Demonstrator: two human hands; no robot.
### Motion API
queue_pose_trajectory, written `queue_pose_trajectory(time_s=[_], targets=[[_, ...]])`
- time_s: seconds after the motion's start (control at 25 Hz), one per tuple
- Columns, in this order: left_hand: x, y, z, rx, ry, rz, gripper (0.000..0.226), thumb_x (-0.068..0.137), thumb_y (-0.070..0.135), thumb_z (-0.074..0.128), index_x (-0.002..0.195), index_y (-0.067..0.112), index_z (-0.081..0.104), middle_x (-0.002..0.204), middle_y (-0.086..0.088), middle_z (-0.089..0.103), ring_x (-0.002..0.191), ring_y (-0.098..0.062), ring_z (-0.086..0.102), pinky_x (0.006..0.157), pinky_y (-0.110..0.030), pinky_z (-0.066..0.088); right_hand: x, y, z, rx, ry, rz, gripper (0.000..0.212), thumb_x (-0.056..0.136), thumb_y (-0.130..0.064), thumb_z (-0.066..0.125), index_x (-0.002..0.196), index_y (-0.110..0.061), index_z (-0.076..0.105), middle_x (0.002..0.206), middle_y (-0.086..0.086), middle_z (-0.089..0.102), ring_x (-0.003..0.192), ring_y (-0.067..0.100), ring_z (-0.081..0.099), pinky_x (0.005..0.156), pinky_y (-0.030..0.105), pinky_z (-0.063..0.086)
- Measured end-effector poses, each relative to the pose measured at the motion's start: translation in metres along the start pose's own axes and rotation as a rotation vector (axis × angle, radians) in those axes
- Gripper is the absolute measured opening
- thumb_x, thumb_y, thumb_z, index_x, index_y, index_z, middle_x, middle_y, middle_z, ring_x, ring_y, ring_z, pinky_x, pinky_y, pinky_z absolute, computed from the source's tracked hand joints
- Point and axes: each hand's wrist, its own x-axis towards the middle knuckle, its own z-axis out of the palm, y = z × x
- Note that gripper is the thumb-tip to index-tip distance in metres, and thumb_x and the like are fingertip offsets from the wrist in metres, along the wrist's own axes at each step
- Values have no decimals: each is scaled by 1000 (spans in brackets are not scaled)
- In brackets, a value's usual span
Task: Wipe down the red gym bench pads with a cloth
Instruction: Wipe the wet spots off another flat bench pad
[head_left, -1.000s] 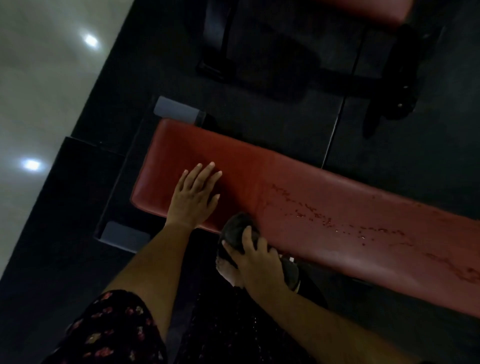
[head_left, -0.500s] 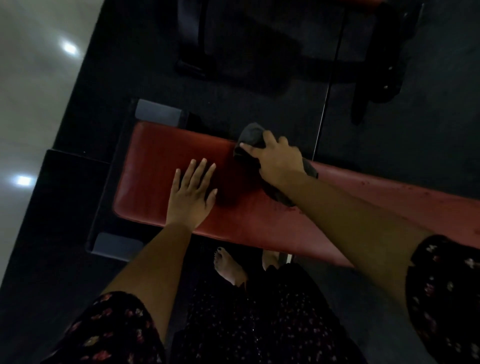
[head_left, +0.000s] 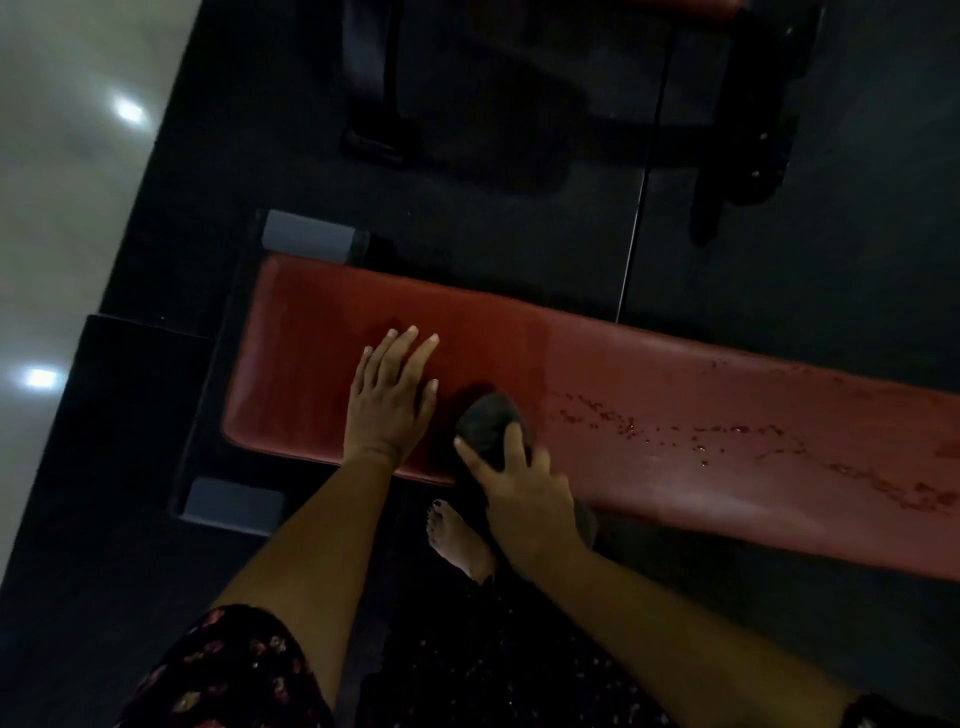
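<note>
A long red bench pad (head_left: 649, 395) runs from centre left to the right edge, its right part speckled with wet droplets. My left hand (head_left: 389, 400) rests flat on the pad's left part, fingers straight. Just to its right, my right hand (head_left: 519, 483) holds a dark grey cloth (head_left: 488, 423) against the pad's near edge. Part of the cloth hangs below my palm.
Grey end caps of the bench's base bar (head_left: 309, 236) show at the left end, a second one nearer to me (head_left: 234, 506). Black rubber flooring (head_left: 519, 234) surrounds the bench. Dark gym equipment (head_left: 743, 130) stands beyond. My bare foot (head_left: 460, 540) stands under the near edge. Pale tiled floor (head_left: 62, 182) lies left.
My right hand pulled the cloth from the pad's far edge back to the near edge. My left hand stayed flat in place.
</note>
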Motion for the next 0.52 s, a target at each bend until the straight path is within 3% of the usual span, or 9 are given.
queue_pose_trajectory(time_s=[0.12,0.2,0.28,0.32,0.4,0.52], targets=[[10,15,5,18,-91,-22,52,97,38,33,148,25,36,155,-3,30,146,-24,21,119,-47,15,-29,-3,24,-34,-139,-65,91,47,-61,84,131,-43,55,131,18,48,75,33,60,47,37,49],[10,18,12,85,-161,-31,56,97,42,28,150,24,34,157,-3,30,148,-24,19,119,-49,13,-38,4,32,-26,-99,-171,77,59,-54,80,131,-43,54,134,17,44,79,34,60,53,38,50],[8,18,16,114,-164,-34,57,96,42,28,149,24,35,157,-4,32,147,-24,21,119,-50,14,-35,18,27,-10,20,-202,44,79,-51,55,122,-44,63,130,15,53,76,33,62,52,35,48],[8,17,16,118,-163,-31,57,95,42,29,149,24,36,156,-4,33,147,-25,22,119,-50,15,-28,24,23,-1,77,-193,42,84,-48,42,120,-45,65,128,14,58,75,33,62,51,35,47],[9,16,17,107,-154,-30,57,95,42,30,149,24,36,156,-4,33,147,-25,23,119,-50,15,-9,34,2,-12,101,-92,47,88,-38,37,130,-48,56,134,15,56,81,36,60,55,37,49],[7,14,19,102,-105,-6,55,97,42,32,149,25,33,156,-4,32,146,-25,23,118,-50,16,39,39,-27,-47,60,12,57,96,-30,43,146,-51,25,156,13,22,113,39,44,79,44,47]])
